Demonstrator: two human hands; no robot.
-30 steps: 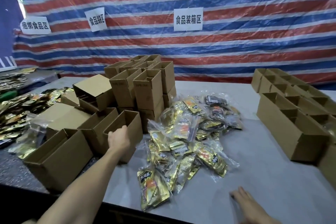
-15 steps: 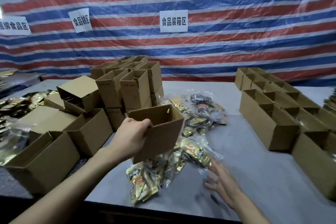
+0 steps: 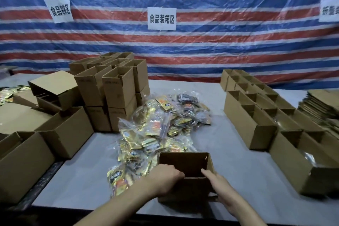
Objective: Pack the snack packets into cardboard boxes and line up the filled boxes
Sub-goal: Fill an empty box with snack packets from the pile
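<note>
Open box (image 3: 185, 165), brown cardboard, near centre of the table (image 3: 225, 145), mouth up, flaps folded in. Inside is dark, so I cannot tell the contents. Cannot tell if its base touches the table or sits just above it.

Left hand (image 3: 165, 178) grips the near rim on the left side, fingers curled over the edge into the box. Right hand (image 3: 218, 187) holds the near right corner, thumb up at the rim, fingers wrapped low on the outer wall. Both hands hold this one box.

Snack packets (image 3: 161, 130): loose pile in clear plastic bags, gold, yellow and a few dark ones, middle of the table. The pile starts just beyond and left of the held box and touches its far and left walls.

Stacked empty boxes (image 3: 113, 86) at far left, two layers, mouths up. Bigger cartons (image 3: 22, 161) at near left, open, some tipped.

Lined-up boxes (image 3: 251, 123) on the right, several rows running near to far, sides touching, tops open. Something shiny shows in the nearest one. Flat cardboard stack (image 3: 319, 104) at far right edge.

Striped tarp (image 3: 183, 46), red, white and blue, behind the table, with paper signs (image 3: 161, 18) stuck on it.
</note>
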